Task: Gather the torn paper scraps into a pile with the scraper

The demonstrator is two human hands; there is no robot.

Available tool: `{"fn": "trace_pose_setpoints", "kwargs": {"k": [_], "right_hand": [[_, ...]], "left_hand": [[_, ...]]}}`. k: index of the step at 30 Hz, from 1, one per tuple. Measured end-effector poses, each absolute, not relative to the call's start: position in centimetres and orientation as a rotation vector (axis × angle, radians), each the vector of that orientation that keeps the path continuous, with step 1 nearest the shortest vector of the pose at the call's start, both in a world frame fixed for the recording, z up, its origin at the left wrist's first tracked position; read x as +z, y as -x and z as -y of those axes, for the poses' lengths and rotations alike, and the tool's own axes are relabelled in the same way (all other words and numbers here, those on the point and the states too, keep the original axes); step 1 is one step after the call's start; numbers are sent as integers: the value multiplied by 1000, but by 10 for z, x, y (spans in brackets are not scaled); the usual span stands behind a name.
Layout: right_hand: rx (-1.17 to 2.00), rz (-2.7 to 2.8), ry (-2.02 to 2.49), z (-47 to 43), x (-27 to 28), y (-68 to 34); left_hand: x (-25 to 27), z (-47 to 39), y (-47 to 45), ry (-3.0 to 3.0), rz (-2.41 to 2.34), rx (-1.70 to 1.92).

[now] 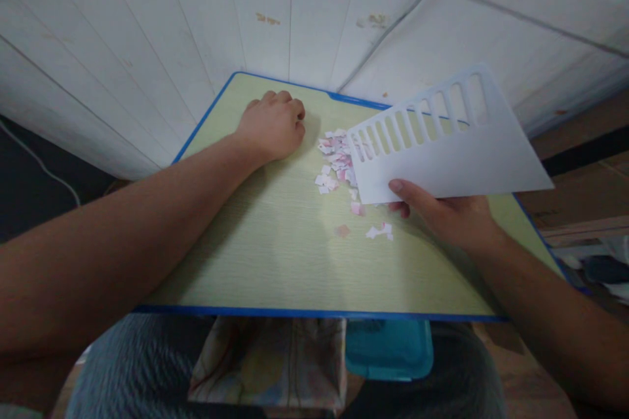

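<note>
Your right hand (445, 215) grips the white slotted sheet (442, 167), long axis nine-to-three, its left end overlapping the paper scraps (339, 160) — four o'clock from your nearer left hand (272, 126), curled; whether gripping anything, I can't tell.

White vertical-panelled wall (147, 26) behind, scuffed with tan patches (268, 18). Thin grey cable (403, 16) runs diagonally down it. Pale yellow-green rectangular tabletop with blue edging (275, 262) just beside the wall. Brown wood-look floor (528, 383) below. Light dim, shadows soft.
</note>
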State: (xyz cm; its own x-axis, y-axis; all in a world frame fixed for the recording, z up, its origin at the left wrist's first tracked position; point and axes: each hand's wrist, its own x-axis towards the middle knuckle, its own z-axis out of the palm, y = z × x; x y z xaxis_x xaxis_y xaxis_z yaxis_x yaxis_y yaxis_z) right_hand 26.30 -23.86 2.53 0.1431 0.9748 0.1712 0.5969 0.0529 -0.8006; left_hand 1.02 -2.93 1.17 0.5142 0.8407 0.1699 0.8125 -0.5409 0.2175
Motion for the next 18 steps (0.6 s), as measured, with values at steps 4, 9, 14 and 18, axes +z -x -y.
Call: {"fn": "trace_pose_setpoints", "kwargs": {"k": [4,9,14,18], "right_hand": [[686,1599,1580,240,26,-262],[652,1551,1612,241,21,-264],[735,1611,1561,243,21,-263],[650,1557,1570,241,19,-264]], "left_hand": [[10,27,-12,-2660,-1463,400],[9,26,-12,-2688,-1469,396],[11,28,-12,-2669,-1461,395],[11,27,-12,-2658,-1458,408]]}}
